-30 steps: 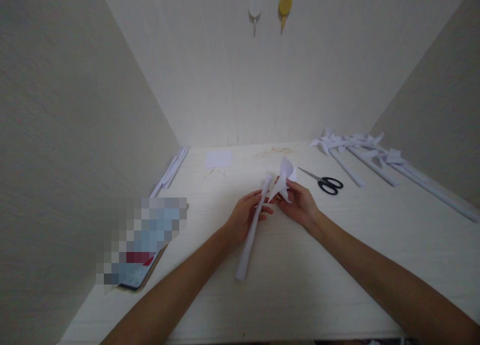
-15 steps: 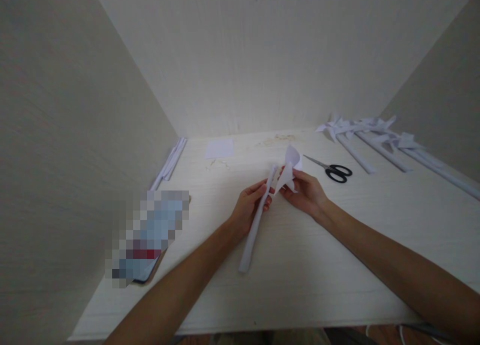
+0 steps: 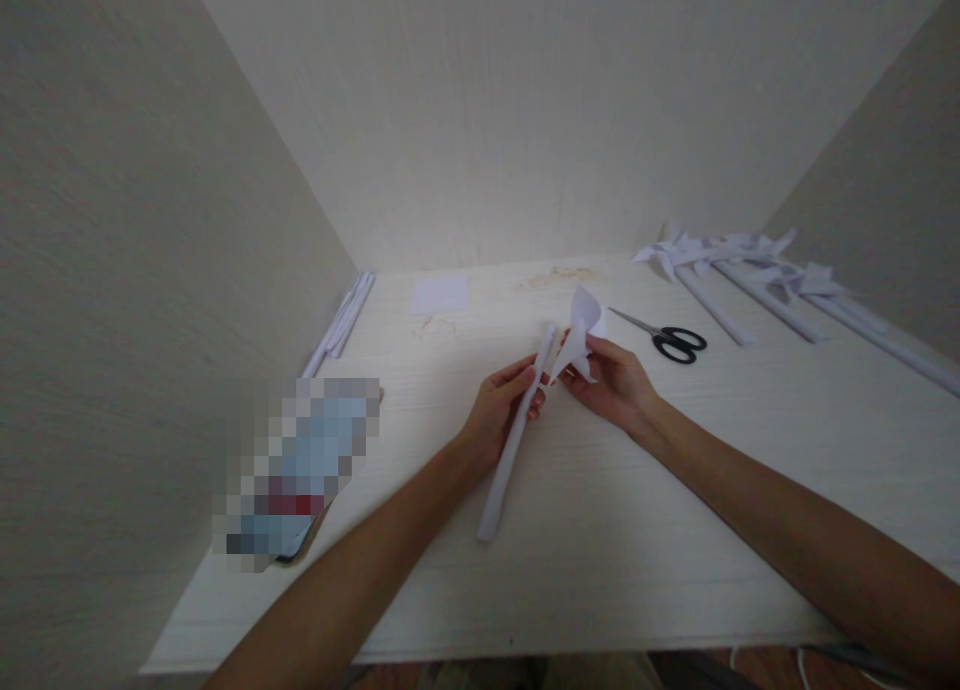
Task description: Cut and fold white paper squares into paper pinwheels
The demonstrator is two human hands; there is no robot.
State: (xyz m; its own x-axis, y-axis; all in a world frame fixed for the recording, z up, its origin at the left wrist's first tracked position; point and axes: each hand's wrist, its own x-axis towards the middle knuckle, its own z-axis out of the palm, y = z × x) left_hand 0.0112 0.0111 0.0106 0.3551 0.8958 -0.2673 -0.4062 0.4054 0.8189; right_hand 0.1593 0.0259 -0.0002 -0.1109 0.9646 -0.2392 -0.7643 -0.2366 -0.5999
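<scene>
Pinching paper tube [image 3: 504, 470] near top w/ L hand [image 3: 495, 410] thumb + fingers; pinching folded paper [image 3: 585, 315] w/ R hand [image 3: 616, 382], just R of tube. Might dent tube if squeezed too hard, or rip paper if tugged.

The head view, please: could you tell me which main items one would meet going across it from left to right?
Phone, flat paper sheet, held paper tube, folded paper, scissors, far-right paper rolls.

I count two hands [image 3: 491, 410], one held paper tube [image 3: 507, 460], one folded paper [image 3: 576, 348], one pair of scissors [image 3: 660, 337], one phone [image 3: 311, 470], and at least three tubes lying rightwards [image 3: 769, 301].
</scene>
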